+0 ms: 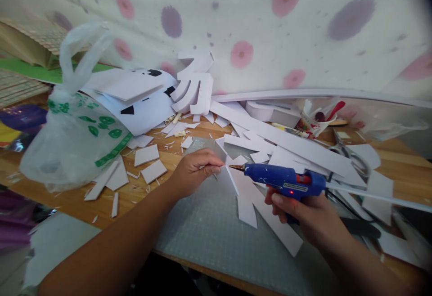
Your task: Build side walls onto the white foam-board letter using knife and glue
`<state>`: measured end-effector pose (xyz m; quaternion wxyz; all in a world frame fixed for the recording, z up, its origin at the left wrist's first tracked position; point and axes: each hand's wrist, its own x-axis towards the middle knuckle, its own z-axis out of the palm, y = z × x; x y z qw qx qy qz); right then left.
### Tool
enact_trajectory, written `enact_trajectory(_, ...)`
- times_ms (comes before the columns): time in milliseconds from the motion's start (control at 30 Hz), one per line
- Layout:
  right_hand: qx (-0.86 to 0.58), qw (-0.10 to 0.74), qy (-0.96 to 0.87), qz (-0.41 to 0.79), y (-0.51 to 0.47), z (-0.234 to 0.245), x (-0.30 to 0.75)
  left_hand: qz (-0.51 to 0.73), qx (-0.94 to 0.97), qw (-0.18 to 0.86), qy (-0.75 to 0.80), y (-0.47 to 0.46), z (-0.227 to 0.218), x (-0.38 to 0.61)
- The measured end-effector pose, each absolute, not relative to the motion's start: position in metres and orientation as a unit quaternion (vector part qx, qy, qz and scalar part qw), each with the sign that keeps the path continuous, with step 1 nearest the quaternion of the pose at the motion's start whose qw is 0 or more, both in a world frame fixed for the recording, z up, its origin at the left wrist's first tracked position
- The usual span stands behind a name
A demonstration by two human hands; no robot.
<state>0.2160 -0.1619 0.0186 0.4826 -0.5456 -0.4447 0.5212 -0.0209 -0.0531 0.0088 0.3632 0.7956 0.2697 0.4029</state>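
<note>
My right hand (300, 215) is wrapped round the handle of a blue hot glue gun (273, 177), whose small red light is lit. Its brass nozzle points left, close to the fingertips of my left hand (195, 170). Those fingers pinch a small white foam board piece (229, 180), held on edge above the grey cutting mat (195, 228). Whether the nozzle touches the board I cannot tell. A white glue stick (378, 195) extends from the gun's back end. Under and beside the hands lie white foam board strips (248, 210).
At left stands a tied plastic bag (77, 134) with green print. White board scraps (146, 155) litter the wooden table (135, 197). Behind are a white built-up shape (199, 91) and printed sheets (145, 107). Scissors (347, 152) and a cup of tools (319, 120) are at right.
</note>
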Motion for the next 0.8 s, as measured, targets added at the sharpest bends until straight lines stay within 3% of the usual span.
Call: enact_trajectory(800,-0.563,0.471,-0.449,0.509,-0.1626,0.0139,0.2159,0.388,0.792,0.385,0.272,-0.0541,0.0119,-0.0231)
